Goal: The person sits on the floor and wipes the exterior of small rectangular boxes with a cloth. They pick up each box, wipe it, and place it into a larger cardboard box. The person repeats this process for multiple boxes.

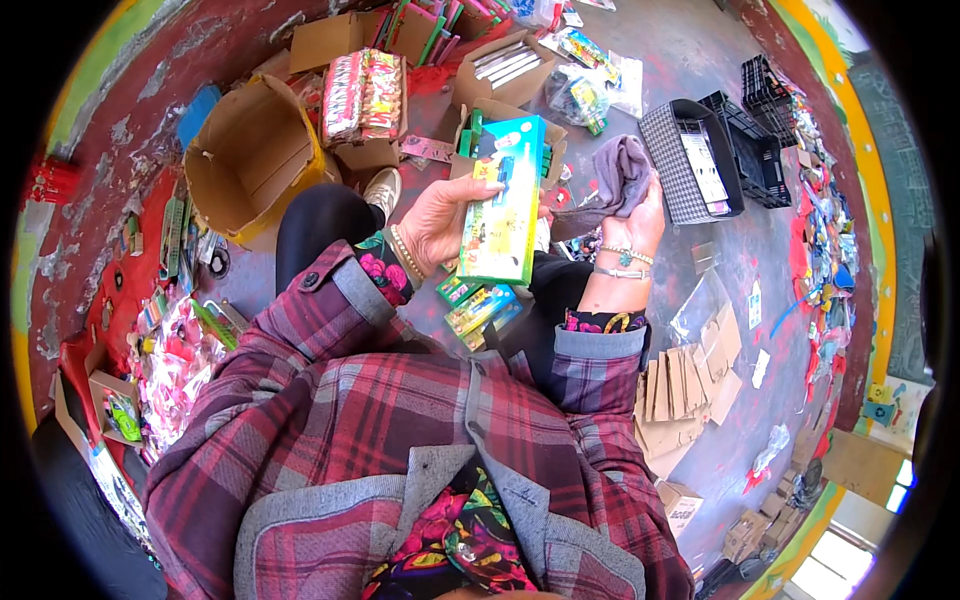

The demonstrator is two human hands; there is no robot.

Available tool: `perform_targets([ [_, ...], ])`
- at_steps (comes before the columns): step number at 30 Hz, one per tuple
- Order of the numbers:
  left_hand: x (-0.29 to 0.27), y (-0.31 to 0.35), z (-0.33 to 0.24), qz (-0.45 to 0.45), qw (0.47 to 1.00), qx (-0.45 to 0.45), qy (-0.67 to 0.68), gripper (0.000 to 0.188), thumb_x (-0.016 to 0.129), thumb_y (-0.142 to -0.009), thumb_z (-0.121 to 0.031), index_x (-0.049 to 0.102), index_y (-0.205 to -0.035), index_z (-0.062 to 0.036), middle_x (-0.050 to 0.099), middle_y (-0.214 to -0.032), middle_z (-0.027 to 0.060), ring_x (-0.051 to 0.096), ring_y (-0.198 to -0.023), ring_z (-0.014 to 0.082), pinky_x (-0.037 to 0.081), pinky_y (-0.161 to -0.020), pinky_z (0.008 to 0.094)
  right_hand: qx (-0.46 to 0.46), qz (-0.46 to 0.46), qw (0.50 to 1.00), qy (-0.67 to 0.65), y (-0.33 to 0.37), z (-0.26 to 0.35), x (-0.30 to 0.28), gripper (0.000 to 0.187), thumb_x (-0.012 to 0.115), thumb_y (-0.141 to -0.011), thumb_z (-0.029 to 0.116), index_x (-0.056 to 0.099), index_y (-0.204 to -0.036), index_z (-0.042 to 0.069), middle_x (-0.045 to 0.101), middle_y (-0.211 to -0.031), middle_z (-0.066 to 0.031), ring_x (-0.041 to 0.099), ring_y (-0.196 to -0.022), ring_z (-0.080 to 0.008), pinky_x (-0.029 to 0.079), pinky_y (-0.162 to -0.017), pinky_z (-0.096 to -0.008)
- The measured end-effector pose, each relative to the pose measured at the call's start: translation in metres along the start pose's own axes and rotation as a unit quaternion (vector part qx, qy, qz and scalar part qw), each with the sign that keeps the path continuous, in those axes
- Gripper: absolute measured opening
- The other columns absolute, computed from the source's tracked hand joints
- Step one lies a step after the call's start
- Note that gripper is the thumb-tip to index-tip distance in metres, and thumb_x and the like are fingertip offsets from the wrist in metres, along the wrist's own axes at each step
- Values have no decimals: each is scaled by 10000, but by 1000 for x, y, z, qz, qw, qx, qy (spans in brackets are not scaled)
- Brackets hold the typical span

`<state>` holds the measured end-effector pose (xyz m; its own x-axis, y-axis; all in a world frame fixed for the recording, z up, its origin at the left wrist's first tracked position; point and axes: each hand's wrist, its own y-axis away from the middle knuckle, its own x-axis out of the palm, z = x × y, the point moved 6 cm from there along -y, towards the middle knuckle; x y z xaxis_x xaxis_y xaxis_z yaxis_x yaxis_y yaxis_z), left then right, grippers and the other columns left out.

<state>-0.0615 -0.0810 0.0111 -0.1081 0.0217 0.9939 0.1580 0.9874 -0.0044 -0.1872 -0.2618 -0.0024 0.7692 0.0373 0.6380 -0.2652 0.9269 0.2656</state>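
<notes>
My left hand (432, 222) grips a flat cardboard box (503, 215) by its left edge, thumb on its front. The box is printed blue at the top and yellow-green below, with pictures on it. A crumpled grey-purple cloth (622, 175) is in my right hand (640, 222), to the right of the box; one end of it trails toward the box's edge. Behind the flat box stands an open carton (555, 150) holding green packs. Below it, small green and yellow packs (480, 310) lie by my lap.
A large empty carton (250, 150) stands at left, near a bundle of wrapped goods (365, 95). Black plastic baskets (690, 165) stand at right. Flattened brown cardboard (685, 395) lies on the floor at my right, and pink plastic-wrapped items (180, 350) are heaped at left.
</notes>
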Motion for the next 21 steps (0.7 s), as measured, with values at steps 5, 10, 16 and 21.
perform_targets([
  [5, -13, -6, -10, -31, 998, 51, -11, 509, 461, -927, -262, 338, -1312, 48, 442, -1288, 266, 440, -1212, 365, 369, -1014, 467, -101, 72, 991, 51, 12, 18, 12, 405, 357, -970, 292, 476, -1239, 13, 549, -1204, -134, 536, -1104, -259, 431, -942, -393],
  [10, -11, -1, -13, -39, 998, 49, -20, 568, 416, -941, -390, 366, -1302, 45, 463, -1276, 252, 494, -1163, 335, 401, -985, 443, -200, 204, 957, 48, 55, 28, 51, 551, 452, -931, 368, 385, -1295, -41, 485, -1267, -163, 450, -1199, -278, 351, -1010, -403],
  [16, -18, 4, -21, 46, 996, 21, 79, 593, 391, -937, -465, 419, -1273, 22, 551, -1176, 220, 586, -1039, 298, 476, -899, 416, -437, 464, 610, 471, 143, 4, 91, 407, 551, -871, 299, 559, -1204, 65, 572, -1181, -158, 517, -1133, -319, 378, -966, -424],
  [21, -31, 6, -30, -87, 992, 35, -82, 619, 363, -930, -512, 439, -1258, 7, 568, -1146, 202, 604, -1001, 270, 511, -846, 360, -420, 551, 437, 574, 178, -46, 106, 335, 645, -742, 278, 653, -1067, 197, 552, -1239, -42, 464, -1203, -241, 262, -1022, -428],
])
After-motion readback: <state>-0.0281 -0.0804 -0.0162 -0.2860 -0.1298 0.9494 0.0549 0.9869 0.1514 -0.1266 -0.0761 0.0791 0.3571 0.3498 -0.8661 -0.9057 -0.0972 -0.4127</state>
